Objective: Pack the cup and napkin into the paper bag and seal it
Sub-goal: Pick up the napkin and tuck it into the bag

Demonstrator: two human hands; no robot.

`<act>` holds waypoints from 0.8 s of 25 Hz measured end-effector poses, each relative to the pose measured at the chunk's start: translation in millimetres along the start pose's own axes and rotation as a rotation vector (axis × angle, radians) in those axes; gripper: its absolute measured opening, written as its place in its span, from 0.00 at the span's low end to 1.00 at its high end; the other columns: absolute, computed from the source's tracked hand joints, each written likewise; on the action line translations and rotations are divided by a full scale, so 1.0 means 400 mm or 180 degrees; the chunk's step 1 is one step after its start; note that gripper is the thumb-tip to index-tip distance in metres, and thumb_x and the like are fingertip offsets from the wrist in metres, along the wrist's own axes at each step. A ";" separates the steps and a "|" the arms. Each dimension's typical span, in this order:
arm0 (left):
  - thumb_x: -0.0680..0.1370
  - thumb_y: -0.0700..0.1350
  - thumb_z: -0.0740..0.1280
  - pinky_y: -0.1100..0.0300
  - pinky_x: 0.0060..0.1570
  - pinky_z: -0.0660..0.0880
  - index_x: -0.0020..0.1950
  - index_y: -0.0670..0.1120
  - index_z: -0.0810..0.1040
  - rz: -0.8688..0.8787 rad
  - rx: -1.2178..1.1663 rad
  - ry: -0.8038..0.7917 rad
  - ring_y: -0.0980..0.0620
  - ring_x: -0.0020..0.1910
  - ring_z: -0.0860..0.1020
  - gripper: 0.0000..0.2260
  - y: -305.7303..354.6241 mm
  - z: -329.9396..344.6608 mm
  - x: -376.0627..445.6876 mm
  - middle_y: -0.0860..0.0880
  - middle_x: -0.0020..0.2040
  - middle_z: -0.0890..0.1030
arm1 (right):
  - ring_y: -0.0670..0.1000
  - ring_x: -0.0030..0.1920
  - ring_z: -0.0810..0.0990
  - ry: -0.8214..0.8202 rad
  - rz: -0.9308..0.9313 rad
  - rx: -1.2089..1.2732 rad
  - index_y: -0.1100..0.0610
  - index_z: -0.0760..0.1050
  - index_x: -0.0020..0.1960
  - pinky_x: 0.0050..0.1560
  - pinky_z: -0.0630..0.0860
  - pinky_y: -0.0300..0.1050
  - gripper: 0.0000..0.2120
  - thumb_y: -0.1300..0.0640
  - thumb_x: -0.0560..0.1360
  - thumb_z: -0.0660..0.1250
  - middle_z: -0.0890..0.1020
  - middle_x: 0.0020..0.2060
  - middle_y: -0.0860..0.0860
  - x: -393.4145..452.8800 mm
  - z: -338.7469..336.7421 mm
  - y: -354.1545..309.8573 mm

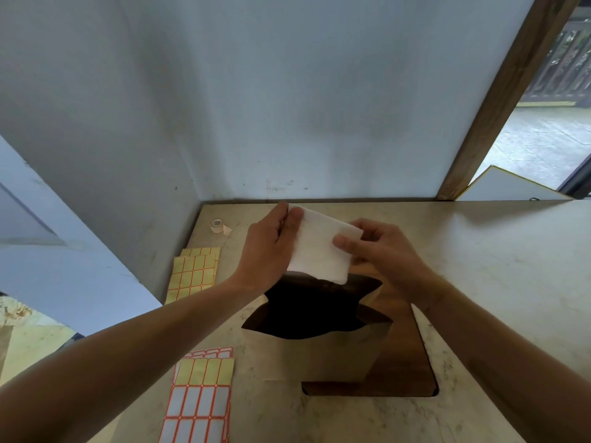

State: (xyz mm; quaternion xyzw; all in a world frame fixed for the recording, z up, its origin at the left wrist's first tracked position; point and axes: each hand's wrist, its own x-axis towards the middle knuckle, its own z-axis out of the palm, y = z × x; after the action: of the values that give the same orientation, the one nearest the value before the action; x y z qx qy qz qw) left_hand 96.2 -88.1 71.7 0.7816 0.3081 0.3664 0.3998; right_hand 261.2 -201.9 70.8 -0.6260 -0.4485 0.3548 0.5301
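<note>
A folded white napkin is held in the air just above the open mouth of the paper bag. My left hand pinches the napkin's far left corner. My right hand pinches its right edge between thumb and fingers. The brown bag stands upright on the table, its opening dark. The inside of the bag is too dark to make out, and no cup shows anywhere in view.
Sheets of yellow and orange-bordered stickers lie left of the bag, and more sticker sheets lie at the front left. A small tape roll sits near the wall. The table ends at a wall behind; a wooden post stands right.
</note>
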 end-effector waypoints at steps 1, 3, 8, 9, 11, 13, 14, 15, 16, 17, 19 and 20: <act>0.83 0.53 0.57 0.71 0.26 0.67 0.40 0.54 0.70 0.0118 0.0082 -0.0117 0.61 0.30 0.74 0.12 -0.009 -0.008 -0.003 0.55 0.31 0.73 | 0.46 0.47 0.83 -0.0167 -0.0006 -0.0130 0.48 0.80 0.52 0.46 0.81 0.42 0.11 0.50 0.70 0.73 0.84 0.45 0.44 0.005 -0.002 -0.006; 0.83 0.53 0.57 0.68 0.24 0.66 0.41 0.52 0.71 0.0273 0.0194 -0.0311 0.59 0.28 0.73 0.12 -0.023 -0.016 -0.006 0.53 0.30 0.73 | 0.44 0.47 0.83 -0.0551 -0.0108 -0.0591 0.46 0.79 0.56 0.46 0.80 0.39 0.15 0.49 0.70 0.74 0.84 0.46 0.43 0.021 0.007 -0.026; 0.82 0.55 0.56 0.67 0.28 0.67 0.43 0.52 0.74 0.0281 0.0411 -0.0915 0.59 0.29 0.72 0.13 -0.061 -0.046 -0.011 0.54 0.31 0.75 | 0.51 0.41 0.83 -0.0840 -0.0027 -0.1498 0.56 0.83 0.48 0.46 0.79 0.50 0.09 0.51 0.73 0.70 0.84 0.41 0.53 0.032 0.043 -0.031; 0.83 0.55 0.55 0.68 0.31 0.69 0.45 0.52 0.76 0.0186 0.0466 -0.1136 0.59 0.30 0.75 0.14 -0.070 -0.064 -0.011 0.54 0.32 0.77 | 0.50 0.41 0.83 -0.0927 0.0089 -0.1627 0.56 0.83 0.48 0.46 0.80 0.49 0.09 0.52 0.73 0.70 0.85 0.41 0.52 0.027 0.039 -0.026; 0.82 0.54 0.56 0.68 0.35 0.73 0.48 0.49 0.79 0.0100 0.0679 -0.1643 0.59 0.32 0.79 0.15 -0.083 -0.098 -0.009 0.54 0.35 0.81 | 0.48 0.41 0.82 -0.1111 0.0324 -0.1997 0.55 0.83 0.48 0.45 0.80 0.45 0.08 0.52 0.73 0.69 0.84 0.40 0.50 0.018 0.034 -0.023; 0.82 0.53 0.60 0.65 0.38 0.75 0.50 0.49 0.81 0.0569 0.1419 -0.2146 0.59 0.36 0.80 0.12 -0.084 -0.107 -0.001 0.54 0.41 0.83 | 0.47 0.39 0.80 -0.1341 0.0470 -0.2522 0.53 0.81 0.45 0.42 0.78 0.41 0.06 0.52 0.74 0.68 0.82 0.38 0.47 0.018 0.048 -0.022; 0.81 0.53 0.61 0.64 0.38 0.74 0.51 0.51 0.81 0.0888 0.1936 -0.2403 0.58 0.38 0.79 0.11 -0.078 -0.100 0.002 0.54 0.43 0.83 | 0.47 0.39 0.80 -0.1442 0.0518 -0.2795 0.53 0.81 0.45 0.41 0.77 0.39 0.06 0.52 0.74 0.67 0.81 0.37 0.47 0.023 0.063 -0.017; 0.80 0.54 0.62 0.63 0.38 0.74 0.52 0.52 0.80 0.1143 0.2423 -0.2644 0.57 0.39 0.78 0.10 -0.072 -0.085 0.002 0.54 0.43 0.82 | 0.48 0.39 0.79 -0.1503 0.0585 -0.3031 0.54 0.80 0.45 0.40 0.77 0.39 0.06 0.53 0.75 0.67 0.81 0.37 0.48 0.027 0.079 -0.008; 0.79 0.55 0.63 0.62 0.37 0.74 0.54 0.52 0.80 0.1267 0.2810 -0.2841 0.55 0.39 0.78 0.11 -0.065 -0.067 -0.004 0.53 0.43 0.81 | 0.49 0.39 0.79 -0.1555 0.0703 -0.3211 0.54 0.79 0.45 0.41 0.77 0.40 0.05 0.54 0.75 0.66 0.81 0.38 0.49 0.030 0.097 0.004; 0.78 0.56 0.64 0.61 0.38 0.75 0.55 0.51 0.80 0.1270 0.3108 -0.2982 0.53 0.40 0.78 0.12 -0.060 -0.047 -0.015 0.53 0.43 0.79 | 0.50 0.40 0.79 -0.1604 0.0825 -0.3366 0.54 0.78 0.46 0.42 0.78 0.41 0.04 0.55 0.75 0.65 0.81 0.39 0.50 0.032 0.112 0.016; 0.76 0.56 0.67 0.57 0.41 0.79 0.59 0.49 0.79 0.1094 0.3496 -0.3161 0.50 0.43 0.79 0.15 -0.056 -0.017 -0.041 0.51 0.45 0.80 | 0.50 0.39 0.79 -0.1689 0.1034 -0.3658 0.55 0.78 0.49 0.43 0.79 0.43 0.05 0.56 0.76 0.64 0.80 0.41 0.51 0.033 0.128 0.036; 0.76 0.55 0.68 0.56 0.44 0.79 0.60 0.50 0.78 0.1039 0.3605 -0.3202 0.50 0.44 0.79 0.16 -0.057 -0.010 -0.054 0.51 0.46 0.80 | 0.51 0.37 0.77 -0.1713 0.1112 -0.3817 0.56 0.77 0.48 0.41 0.78 0.43 0.05 0.56 0.76 0.64 0.79 0.39 0.52 0.029 0.128 0.043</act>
State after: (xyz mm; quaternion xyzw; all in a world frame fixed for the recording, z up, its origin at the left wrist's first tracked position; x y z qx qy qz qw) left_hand 77.1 -92.0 46.7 0.9748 0.1107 -0.1918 -0.0281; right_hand 221.5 -173.8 44.7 -0.7649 -0.5762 0.2686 -0.1037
